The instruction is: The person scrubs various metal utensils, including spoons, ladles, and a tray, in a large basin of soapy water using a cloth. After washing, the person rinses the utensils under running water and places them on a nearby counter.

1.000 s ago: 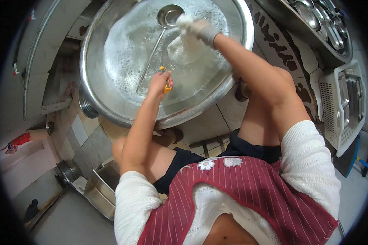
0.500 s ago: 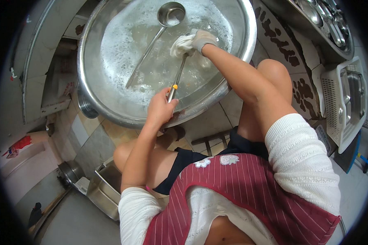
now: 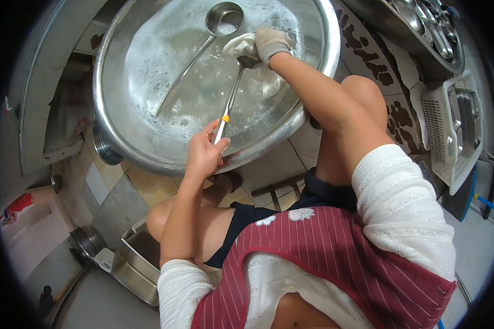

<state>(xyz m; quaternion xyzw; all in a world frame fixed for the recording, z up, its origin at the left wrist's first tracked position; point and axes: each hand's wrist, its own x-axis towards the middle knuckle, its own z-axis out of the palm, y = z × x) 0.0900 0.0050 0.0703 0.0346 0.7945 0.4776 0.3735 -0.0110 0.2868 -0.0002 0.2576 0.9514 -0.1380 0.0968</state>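
A large round steel basin (image 3: 331, 38) holds cloudy, foamy water. My left hand (image 3: 205, 152) is closed round the handle of a long metal utensil (image 3: 231, 98) with a yellow mark on its shaft. The far end of that utensil slants up toward a white cloth (image 3: 239, 45); its head is partly covered, so I cannot tell its exact shape. A pale glove covers my right hand (image 3: 273, 44), its fingers bunched on the cloth at the utensil's head. Left of these, a long-handled ladle (image 3: 214, 22) rests in the basin, with foam in its bowl.
A white perforated basket (image 3: 433, 109) with metalware stands at the right. Above it, a steel tray (image 3: 403, 30) holds several metal utensils. Rectangular steel pans (image 3: 133, 271) sit low at the left. My bare knees are close to the basin's near rim.
The whole view has shifted slightly. My right hand and the cloth have moved a little away from the utensil's shaft, and more of its dark head shows. My left hand keeps its hold.
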